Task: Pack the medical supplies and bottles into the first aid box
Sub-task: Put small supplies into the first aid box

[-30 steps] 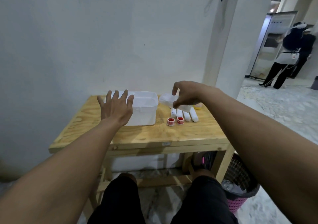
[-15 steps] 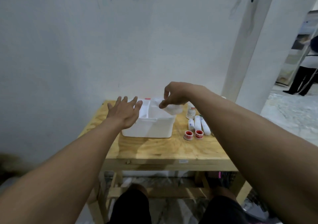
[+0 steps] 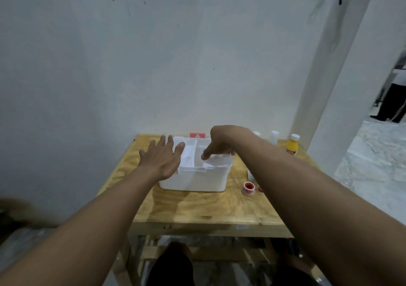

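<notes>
An open white first aid box [image 3: 197, 179] stands on the wooden table [image 3: 204, 208], with a red cross label at its back edge. My left hand [image 3: 162, 157] lies flat with spread fingers against the box's left rim. Over the box's right compartment my right hand [image 3: 220, 142] pinches a white packet [image 3: 216, 160] that dips into the box. A red-and-white tape roll [image 3: 248, 188] lies to the right of the box; a second one is mostly hidden by my right forearm. A yellow bottle [image 3: 292, 146] and white bottles [image 3: 274, 136] stand at the back right.
A white wall runs directly behind the table and a white pillar [image 3: 329, 77] rises at the right. A person [image 3: 393, 101] stands in the far right background. My knees show under the table's front edge.
My right hand has carried the white packet leftward from the table's right side to over the box and lowered it in. The left hand stayed at the box's left rim. The view shifted.
</notes>
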### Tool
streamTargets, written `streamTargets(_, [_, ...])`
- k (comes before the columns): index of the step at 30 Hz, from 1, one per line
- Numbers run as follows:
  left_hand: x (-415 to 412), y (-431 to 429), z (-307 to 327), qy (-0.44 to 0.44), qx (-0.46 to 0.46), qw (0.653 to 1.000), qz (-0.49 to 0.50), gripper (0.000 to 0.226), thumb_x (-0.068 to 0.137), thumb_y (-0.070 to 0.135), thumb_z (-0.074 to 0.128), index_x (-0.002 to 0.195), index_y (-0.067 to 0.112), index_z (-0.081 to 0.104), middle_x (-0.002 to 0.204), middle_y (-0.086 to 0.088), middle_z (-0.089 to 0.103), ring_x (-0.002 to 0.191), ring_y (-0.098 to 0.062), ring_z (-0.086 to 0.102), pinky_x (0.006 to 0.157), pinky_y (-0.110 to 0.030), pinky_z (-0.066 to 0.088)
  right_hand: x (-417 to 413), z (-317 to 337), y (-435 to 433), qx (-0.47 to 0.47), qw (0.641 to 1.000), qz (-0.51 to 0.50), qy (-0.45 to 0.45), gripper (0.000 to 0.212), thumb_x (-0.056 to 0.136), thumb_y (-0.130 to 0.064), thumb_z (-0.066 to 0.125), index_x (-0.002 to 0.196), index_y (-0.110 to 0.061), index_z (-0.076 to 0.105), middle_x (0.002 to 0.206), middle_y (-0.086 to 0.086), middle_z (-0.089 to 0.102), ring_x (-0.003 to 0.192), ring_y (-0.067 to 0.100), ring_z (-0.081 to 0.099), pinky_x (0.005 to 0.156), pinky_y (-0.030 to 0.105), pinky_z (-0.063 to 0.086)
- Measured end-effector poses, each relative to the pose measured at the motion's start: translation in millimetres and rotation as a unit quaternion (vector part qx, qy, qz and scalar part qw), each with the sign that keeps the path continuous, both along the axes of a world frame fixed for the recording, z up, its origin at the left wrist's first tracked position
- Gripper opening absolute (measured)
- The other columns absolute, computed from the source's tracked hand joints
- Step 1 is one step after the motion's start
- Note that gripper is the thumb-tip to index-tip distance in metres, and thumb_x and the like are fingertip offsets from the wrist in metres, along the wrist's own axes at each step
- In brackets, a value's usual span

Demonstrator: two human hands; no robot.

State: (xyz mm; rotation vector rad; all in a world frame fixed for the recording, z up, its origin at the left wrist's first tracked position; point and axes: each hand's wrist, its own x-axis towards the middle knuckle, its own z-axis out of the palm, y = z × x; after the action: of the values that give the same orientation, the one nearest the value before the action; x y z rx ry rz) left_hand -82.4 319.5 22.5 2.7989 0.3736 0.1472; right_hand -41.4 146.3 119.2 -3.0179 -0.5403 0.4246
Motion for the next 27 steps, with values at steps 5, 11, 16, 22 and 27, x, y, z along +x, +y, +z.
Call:
streamTargets(5, [-1,0,-1,-0.008,-0.008,1.0,0.0,0.074,0.099,0.064,0.008,0.161,0.024,0.008,0.169,-0.001,0.005,0.154,-0.03,0.003,0.12,-0.06,0.004,0,-11,9,-0.002,1.0,-0.011,0.0,0.054,0.085,-0.044,0.073,0.124,-0.009,0.06,0.111,0.006,0.065,0.103,0.028,0.066,0.096,0.041,0.054])
streamTargets(11, [0,1,-6,-0.022,-0.01,1.0,0.004,0.069,0.101,0.059,0.009,0.161,0.024,0.011,0.168,-0.001,0.007,0.154,-0.031,0.006,0.12,-0.059,0.007,3,-27,16,-0.01,1.0,-0.008,-0.004,0.054,0.085,-0.044,0.073,0.125,-0.011,0.06,0.107,0.004,0.062,0.1,0.026,0.065,0.094,0.04,0.055])
streamTargets(16, [2,2,-8,-0.022,-0.003,1.0,0.002,0.065,0.103,0.054,0.01,0.161,0.024,0.012,0.168,-0.001,0.008,0.154,-0.031,0.008,0.12,-0.059,0.008,9,-43,23,-0.062,0.998,0.007,0.011,0.04,0.088,-0.05,0.065,0.111,-0.018,0.062,0.099,0.001,0.058,0.094,0.024,0.059,0.095,0.038,0.053])
streamTargets(22, [1,2,-6,-0.02,-0.009,1.0,-0.002,0.063,0.103,0.049,0.014,0.161,0.023,0.013,0.168,-0.002,0.008,0.153,-0.03,0.009,0.119,-0.06,0.009,17,-46,19,-0.09,0.996,0.029,-0.007,0.021,0.093,-0.02,0.063,0.112,-0.01,0.06,0.104,0.004,0.056,0.096,0.022,0.058,0.091,0.032,0.052])
streamTargets(27, [0,1,-5,-0.021,-0.003,1.0,-0.003,0.062,0.104,0.048,0.016,0.161,0.023,0.014,0.168,-0.002,0.007,0.153,-0.03,0.01,0.119,-0.06,0.01,24,-53,24,-0.081,0.996,0.015,0.035,0.033,0.092,-0.013,0.06,0.124,-0.008,0.059,0.106,0.006,0.056,0.101,0.023,0.057,0.099,0.035,0.05])
